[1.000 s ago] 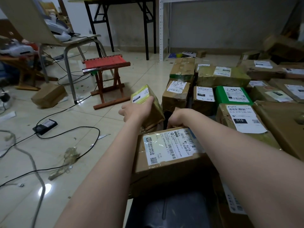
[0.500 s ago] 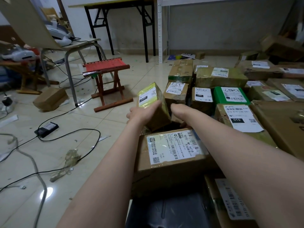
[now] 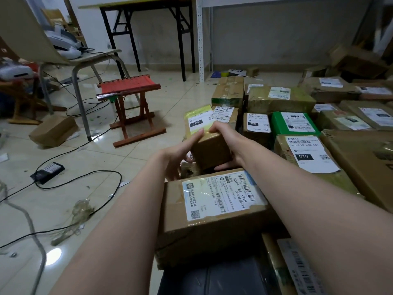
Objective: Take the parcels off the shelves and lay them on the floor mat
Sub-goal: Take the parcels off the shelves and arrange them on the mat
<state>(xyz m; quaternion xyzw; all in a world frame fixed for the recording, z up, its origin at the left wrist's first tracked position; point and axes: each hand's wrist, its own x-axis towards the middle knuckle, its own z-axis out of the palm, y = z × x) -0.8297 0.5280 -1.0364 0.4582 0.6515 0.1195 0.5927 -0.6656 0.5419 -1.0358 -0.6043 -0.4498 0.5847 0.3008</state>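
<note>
Two hands, one box: left hand (image 3: 177,155) and right hand (image 3: 228,143) both curl fingers round the small 220-labelled parcel (image 3: 209,151), held just beyond the A21B carton (image 3: 212,211). One green parcel (image 3: 276,125) lies beyond that carton, rightward.

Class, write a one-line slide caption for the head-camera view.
Left hand and right hand grip a small parcel labelled 220 among parcels laid out on the floor.
</note>
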